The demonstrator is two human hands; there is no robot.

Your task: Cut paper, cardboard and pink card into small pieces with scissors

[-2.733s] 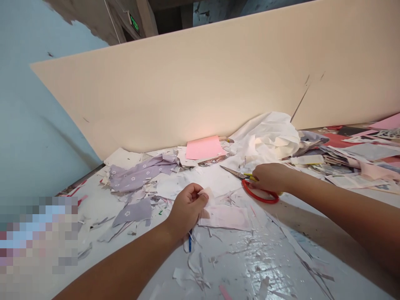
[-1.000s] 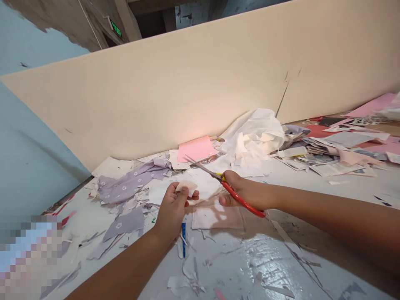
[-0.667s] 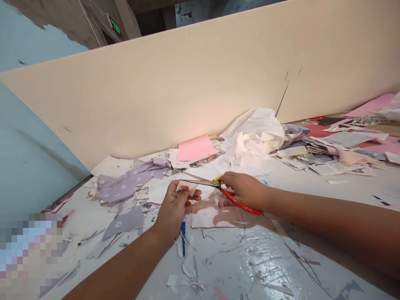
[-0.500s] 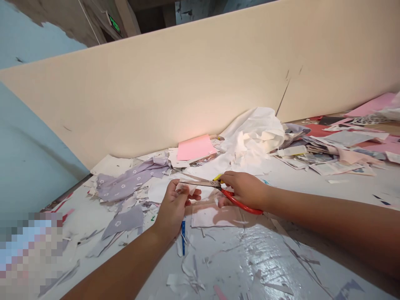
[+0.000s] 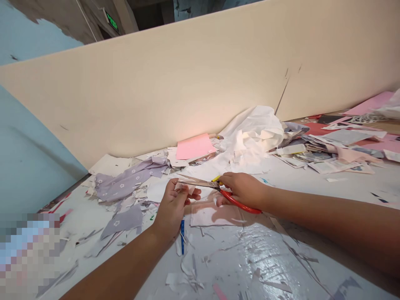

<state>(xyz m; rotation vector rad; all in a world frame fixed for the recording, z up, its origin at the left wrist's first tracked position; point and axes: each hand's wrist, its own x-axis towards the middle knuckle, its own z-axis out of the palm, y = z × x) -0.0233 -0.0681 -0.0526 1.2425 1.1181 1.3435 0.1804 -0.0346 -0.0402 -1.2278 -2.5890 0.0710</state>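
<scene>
In the head view, the left hand (image 5: 173, 204) pinches a small pale scrap (image 5: 190, 190) between thumb and fingers, raised above the tabletop (image 5: 225, 262), probably to keep its edge steady for the blades. The right hand (image 5: 243, 189) has its grip around the handles of the scissors (image 5: 215, 184), blades slightly parted, the lower one lying along the scrap (its tip close to the left index finger). A pale pink rectangle (image 5: 203, 217) lies flat below, perhaps kept within easy reach. No container is plain to see; whether the crumpled white cloth (image 5: 261, 131) by the upright panel (image 5: 175, 91) wraps anything, I cannot tell.
</scene>
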